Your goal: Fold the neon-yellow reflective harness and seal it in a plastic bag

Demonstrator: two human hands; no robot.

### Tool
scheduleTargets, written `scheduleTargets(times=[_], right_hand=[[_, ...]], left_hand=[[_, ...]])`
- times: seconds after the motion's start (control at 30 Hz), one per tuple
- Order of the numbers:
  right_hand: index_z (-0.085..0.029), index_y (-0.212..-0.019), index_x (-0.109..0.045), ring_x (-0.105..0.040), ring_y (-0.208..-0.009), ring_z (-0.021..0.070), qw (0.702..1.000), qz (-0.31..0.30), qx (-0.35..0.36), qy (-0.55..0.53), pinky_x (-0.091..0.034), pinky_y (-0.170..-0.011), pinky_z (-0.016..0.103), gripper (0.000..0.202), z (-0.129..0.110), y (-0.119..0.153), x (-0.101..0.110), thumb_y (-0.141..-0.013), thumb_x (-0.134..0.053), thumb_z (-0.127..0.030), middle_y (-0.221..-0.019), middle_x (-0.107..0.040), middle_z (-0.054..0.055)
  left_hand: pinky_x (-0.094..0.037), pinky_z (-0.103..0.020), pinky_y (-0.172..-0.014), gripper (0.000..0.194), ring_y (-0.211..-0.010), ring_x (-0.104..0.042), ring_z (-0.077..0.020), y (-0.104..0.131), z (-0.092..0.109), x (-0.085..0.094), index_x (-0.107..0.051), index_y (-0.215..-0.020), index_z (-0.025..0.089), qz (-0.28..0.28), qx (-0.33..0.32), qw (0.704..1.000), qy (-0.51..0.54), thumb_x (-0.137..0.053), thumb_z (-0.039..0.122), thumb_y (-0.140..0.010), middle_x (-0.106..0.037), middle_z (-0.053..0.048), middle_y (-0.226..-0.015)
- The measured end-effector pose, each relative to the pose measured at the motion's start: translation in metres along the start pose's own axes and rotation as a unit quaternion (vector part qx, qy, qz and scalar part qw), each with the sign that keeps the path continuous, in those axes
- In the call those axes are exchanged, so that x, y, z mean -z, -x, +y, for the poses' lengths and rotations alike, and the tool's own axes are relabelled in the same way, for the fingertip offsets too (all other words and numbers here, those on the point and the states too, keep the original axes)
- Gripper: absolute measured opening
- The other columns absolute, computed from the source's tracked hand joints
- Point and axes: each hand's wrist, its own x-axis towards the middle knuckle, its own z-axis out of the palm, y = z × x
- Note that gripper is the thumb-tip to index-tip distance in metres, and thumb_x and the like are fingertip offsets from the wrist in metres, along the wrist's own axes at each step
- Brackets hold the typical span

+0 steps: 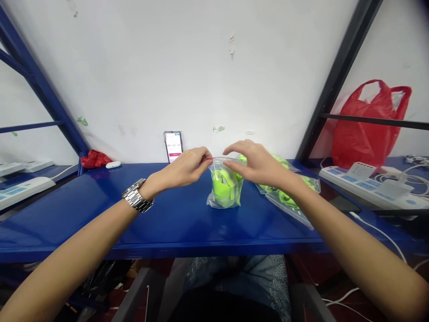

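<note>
A clear plastic bag (pixel 225 188) with a folded neon-yellow item inside stands upright on the blue table (pixel 161 223). My left hand (pixel 187 166), above a metal wristwatch, pinches the bag's top left corner at its red-edged rim. My right hand (pixel 253 162) is at the top right of the same bag, its thumb and fingers apart, with the thumb by the rim. More clear bags (pixel 290 199) with neon-yellow items lie on the table to the right, partly behind my right hand and forearm.
A phone (pixel 173 145) leans on the wall. Red cloth (pixel 94 159) and a white case (pixel 113 164) lie at the back left. Power strips (pixel 372 185) with cables and a red plastic bag (pixel 367 127) are at the right, beyond a dark post.
</note>
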Motion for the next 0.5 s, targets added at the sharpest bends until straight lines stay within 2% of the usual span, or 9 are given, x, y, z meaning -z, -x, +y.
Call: scheduleTargets(times=[0.07, 0.2, 0.5], right_hand=[[-0.018, -0.101, -0.066, -0.059, -0.098, 0.0238, 1.0, -0.023, 0.011, 0.002, -0.041, -0.088, 0.037, 0.019, -0.004, -0.006, -0.004, -0.09, -0.058, -0.033, -0.1, -0.069, 0.008], [-0.018, -0.09, -0.066, -0.059, -0.089, 0.0216, 0.999, -0.03, 0.001, -0.011, -0.04, -0.082, 0.034, 0.015, -0.006, -0.009, -0.007, -0.09, -0.059, -0.031, -0.09, -0.069, 0.006], [-0.017, -0.082, -0.066, -0.059, -0.081, 0.0181, 0.998, -0.057, 0.007, -0.04, -0.039, -0.075, 0.031, 0.01, -0.01, -0.013, -0.006, -0.087, -0.057, -0.02, -0.083, -0.069, 0.005]], left_hand=[[-0.04, -0.028, -0.064, 0.015, -0.07, -0.054, -0.0138, 0.0, 0.003, 0.0, -0.052, -0.096, 0.017, 0.004, -0.02, 1.0, -0.007, -0.044, 0.028, -0.098, -0.062, -0.004, -0.084], [-0.041, -0.029, -0.065, 0.013, -0.073, -0.053, -0.0143, 0.002, 0.004, -0.002, -0.05, -0.096, 0.017, 0.013, -0.051, 0.998, -0.028, -0.041, 0.026, -0.099, -0.06, -0.005, -0.088], [-0.041, -0.03, -0.065, 0.01, -0.074, -0.052, -0.0154, 0.005, 0.005, -0.004, -0.049, -0.095, 0.017, 0.025, -0.077, 0.996, -0.044, -0.04, 0.022, -0.097, -0.058, -0.006, -0.087]])
